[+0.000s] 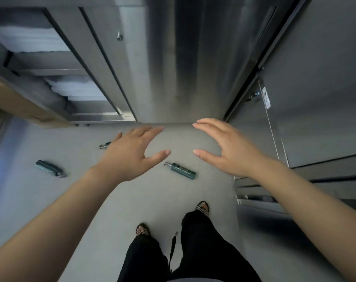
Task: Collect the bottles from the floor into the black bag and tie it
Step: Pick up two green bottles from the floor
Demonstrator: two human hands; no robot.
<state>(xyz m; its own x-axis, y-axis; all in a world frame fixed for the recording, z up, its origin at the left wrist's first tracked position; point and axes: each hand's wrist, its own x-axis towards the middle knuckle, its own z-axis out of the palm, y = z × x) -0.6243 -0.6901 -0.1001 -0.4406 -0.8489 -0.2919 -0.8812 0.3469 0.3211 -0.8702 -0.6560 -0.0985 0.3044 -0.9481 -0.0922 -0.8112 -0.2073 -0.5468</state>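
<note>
Dim, cool, even indoor light; you cannot tell where it is coming from. Your left hand [130,153] and right hand [226,147] are catching the warmest, brightest tone. The steel panel [183,68] ahead is throwing soft vertical streaks of glare. Shadows on the floor [91,196] are lying faint and soft-edged. The wide lens is bending the lines of the shelf cabinet [87,47] and stretching everything toward the lower corners. The far-left bottle [50,167] and the stacked white towels [30,39] are reading smeared. The pump bottle [181,170] at centre is reading sharpest, its label print too small to make out. A bluish cast is tinting the left edge.
</note>
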